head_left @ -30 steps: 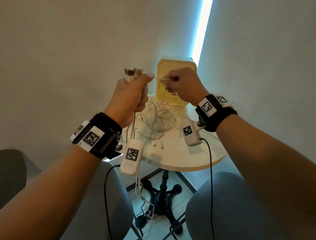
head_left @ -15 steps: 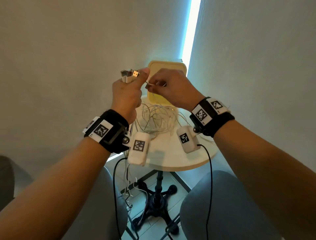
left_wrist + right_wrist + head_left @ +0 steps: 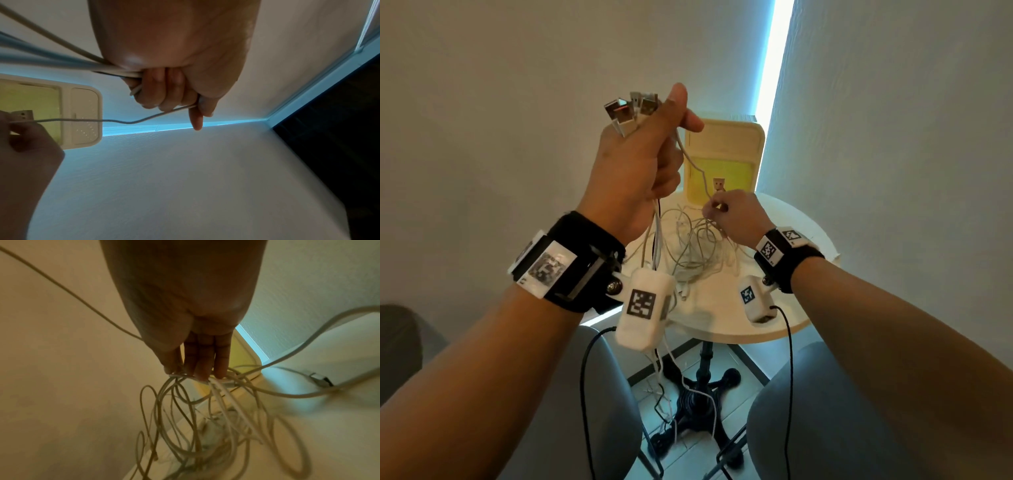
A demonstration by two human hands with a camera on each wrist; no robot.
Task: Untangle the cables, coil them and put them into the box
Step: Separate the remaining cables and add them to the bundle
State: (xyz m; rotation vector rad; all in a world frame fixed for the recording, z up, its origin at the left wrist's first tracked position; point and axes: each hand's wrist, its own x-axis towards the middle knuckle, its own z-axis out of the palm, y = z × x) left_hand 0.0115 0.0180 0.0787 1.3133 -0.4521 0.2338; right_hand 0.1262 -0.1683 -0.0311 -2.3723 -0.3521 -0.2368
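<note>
My left hand (image 3: pixel 650 150) is raised and grips a bundle of white cables (image 3: pixel 115 71), with several USB plugs (image 3: pixel 626 113) sticking out above the fist. One thin cable (image 3: pixel 693 161) runs from that hand down to my right hand (image 3: pixel 726 212), which pinches it just above the tangle of white cables (image 3: pixel 688 246) on the round table (image 3: pixel 804 308). In the right wrist view the fingertips (image 3: pixel 199 369) touch the loops of the tangle (image 3: pixel 185 418). The cream box (image 3: pixel 726 161) with a yellow inside stands tilted up at the table's far edge.
Walls close in on the left and right, with a bright strip of light (image 3: pixel 774 58) in the corner. Grey chairs (image 3: pixel 592 411) stand in front of the table. Cable ends hang down beside the black table base (image 3: pixel 698 394).
My left hand has lifted the plug bundle higher. My right hand has slid down along one cable from beside the left hand to the tangle on the table.
</note>
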